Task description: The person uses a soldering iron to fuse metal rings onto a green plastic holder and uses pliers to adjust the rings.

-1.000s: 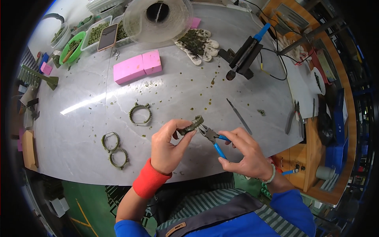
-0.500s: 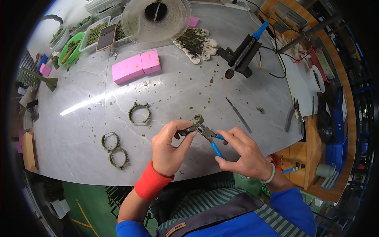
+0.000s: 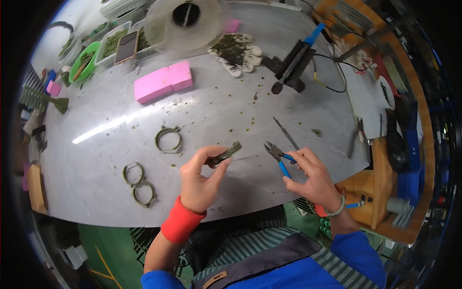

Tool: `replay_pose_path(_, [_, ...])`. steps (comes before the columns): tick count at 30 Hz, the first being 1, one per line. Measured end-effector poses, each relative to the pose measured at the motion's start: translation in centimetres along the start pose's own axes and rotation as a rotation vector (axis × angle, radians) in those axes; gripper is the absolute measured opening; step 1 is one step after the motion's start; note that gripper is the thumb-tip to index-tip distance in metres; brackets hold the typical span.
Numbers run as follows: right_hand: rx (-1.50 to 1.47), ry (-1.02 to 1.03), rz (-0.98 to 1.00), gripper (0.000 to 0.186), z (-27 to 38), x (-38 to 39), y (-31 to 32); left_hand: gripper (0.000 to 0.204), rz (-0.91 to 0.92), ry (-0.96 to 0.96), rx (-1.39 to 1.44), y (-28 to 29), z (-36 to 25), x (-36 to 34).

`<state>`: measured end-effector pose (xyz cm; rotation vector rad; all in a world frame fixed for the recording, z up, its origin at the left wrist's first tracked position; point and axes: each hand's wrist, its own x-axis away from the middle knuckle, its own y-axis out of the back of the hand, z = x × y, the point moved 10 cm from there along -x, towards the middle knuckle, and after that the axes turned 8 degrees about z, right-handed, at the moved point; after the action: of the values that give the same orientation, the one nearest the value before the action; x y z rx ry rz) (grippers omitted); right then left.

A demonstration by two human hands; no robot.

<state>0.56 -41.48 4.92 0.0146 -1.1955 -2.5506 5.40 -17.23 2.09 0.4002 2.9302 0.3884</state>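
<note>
The left hand (image 3: 199, 180) pinches a short green strip (image 3: 225, 154), rough and ridged, above the near edge of the grey tabletop (image 3: 231, 111). The right hand (image 3: 313, 176) grips blue-handled cutters (image 3: 278, 155), their metal jaws just right of the strip, apart from it. Judged step: trimming. The next move calls for aligning jaws and strip end. Three green rings (image 3: 168, 139) lie left.

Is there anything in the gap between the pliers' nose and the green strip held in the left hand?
Nothing visible. The blue-handled pliers in the right hand sit just right of the green strip pinched by the left hand; only bare grey tabletop shows between them.
</note>
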Motion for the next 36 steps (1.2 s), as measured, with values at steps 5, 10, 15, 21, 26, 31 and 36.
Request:
replay_pose_path(5, [0.338,0.043,-0.051,0.047,-2.8,1.4,-0.9,0.022,0.001,-0.006,0.08,-0.4,0.5,-0.6])
replay_pose_path(10, [0.224,-0.086,-0.403,0.029,-8.1,1.7,5.7,0.021,0.053,-0.003,0.077,-1.5,0.1,-1.3])
replay_pose_path(15, [0.085,-0.254,-0.499,0.018,-13.1,1.1,8.1,0.02,0.074,-0.017,0.054,-2.3,-0.2,-1.8])
replay_pose_path(21, [0.138,-0.244,-0.414,0.013,-13.3,-0.1,7.0,0.02,0.104,-0.013,0.052,-3.2,-0.3,-2.3])
replay_pose_path(26, [-0.086,-0.288,-0.422,0.011,-14.7,-0.3,7.8,0.021,0.123,-0.019,0.073,-3.8,0.0,-2.8])
replay_pose_path(31, [0.063,-0.222,-0.388,0.012,-14.1,-0.9,8.2,0.022,0.143,0.024,0.096,-4.5,0.5,-3.2])
replay_pose_path(36, [0.272,-0.157,-0.352,0.012,-13.4,-2.0,8.2,0.022,0.138,0.041,0.097,-4.7,0.6,-3.8])
